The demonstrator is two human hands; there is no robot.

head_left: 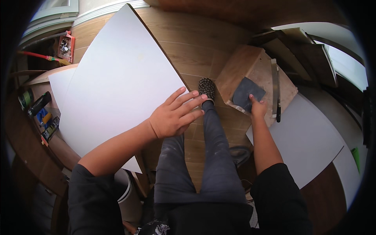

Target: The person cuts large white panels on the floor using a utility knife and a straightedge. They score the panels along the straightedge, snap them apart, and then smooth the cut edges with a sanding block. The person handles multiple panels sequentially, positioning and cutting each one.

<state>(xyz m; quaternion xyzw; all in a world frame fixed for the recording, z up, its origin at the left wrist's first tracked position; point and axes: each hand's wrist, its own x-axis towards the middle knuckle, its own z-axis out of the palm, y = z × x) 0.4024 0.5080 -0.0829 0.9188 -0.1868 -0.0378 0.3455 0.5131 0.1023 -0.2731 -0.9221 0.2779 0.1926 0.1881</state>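
Observation:
My left hand is open, fingers stretched out, at the right edge of a large white board. Whether its fingertips touch the board's edge or hover over it I cannot tell. My right hand grips a dark grey sheet of sandpaper by its corner, thumb on top. That sheet is over a wooden box. Beside it on the box lies a long, narrow tool with a dark handle, perhaps a file.
Another white panel lies at the right, with dark boards stacked behind. A red dustpan and a broom are at the far left. Tape and tools sit at the left. A white bucket stands near my legs.

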